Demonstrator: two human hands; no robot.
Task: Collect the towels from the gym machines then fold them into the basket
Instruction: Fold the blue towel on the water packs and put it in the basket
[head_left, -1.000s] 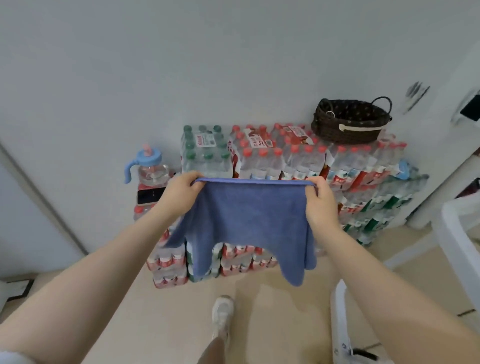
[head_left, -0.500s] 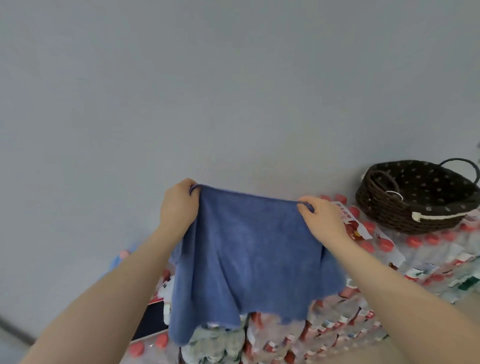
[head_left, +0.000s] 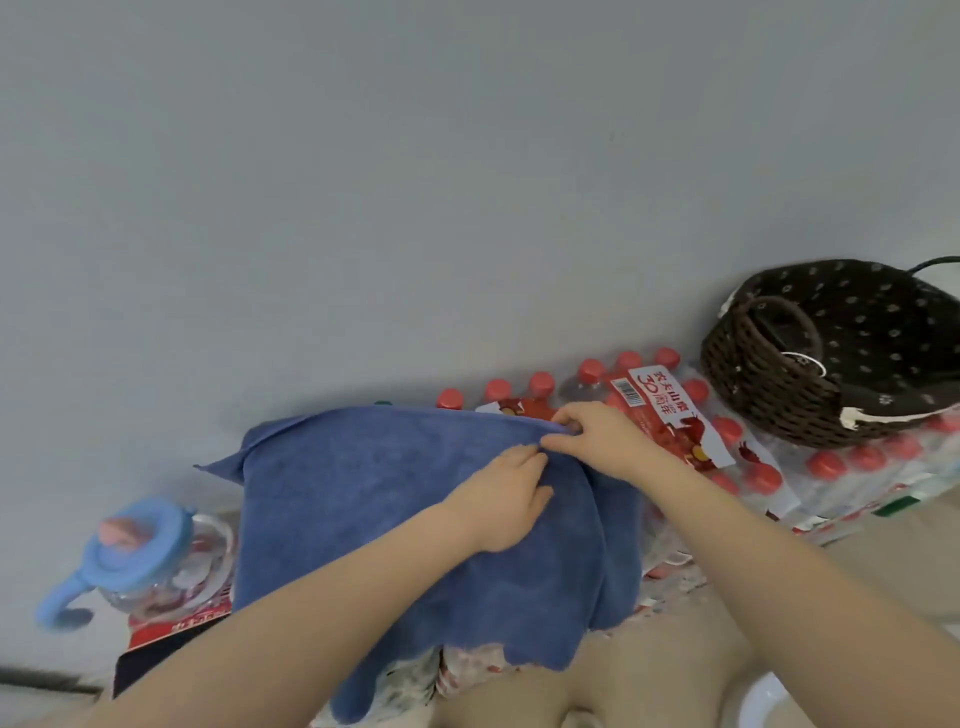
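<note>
**Towel spread on the bottle packs**

The blue towel lies draped over the stacked bottles, left of the basket. The left hand presses flat on it; the right hand pinches its far right corner.

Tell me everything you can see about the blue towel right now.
The towel is plain blue and looks like soft, fuzzy microfibre. It lies spread over the top of the stacked bottle packs, its near part hanging down their front with an uneven lower edge. One far corner sticks out toward the wall. The left hand rests on it with fingers fairly straight; the right hand pinches its far right edge. It is not folded yet, nor in the basket.
</note>
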